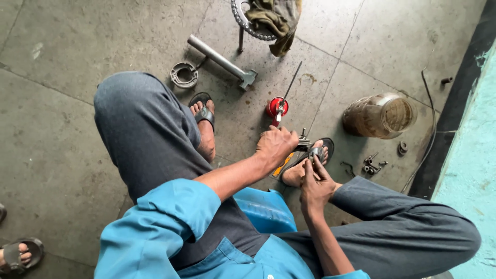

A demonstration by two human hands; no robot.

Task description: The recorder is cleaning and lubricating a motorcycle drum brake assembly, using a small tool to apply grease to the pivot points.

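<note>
I sit low on a blue stool, knees spread over the grey concrete floor. At the right of the frame a big cloudy plastic jar lies on its side. At the top centre a long metal pipe tool lies slantwise, with a round brake part just left of it and a toothed sprocket under a rag above it. A red oil can stands just above my hands.

Near the middle of the frame my left hand is curled shut around a small dark metal tool, whose toothed end pokes out to the right. My right hand pinches a small round grey metal part between fingertips, just over my right sandal. Loose bolts lie to the right.
</note>
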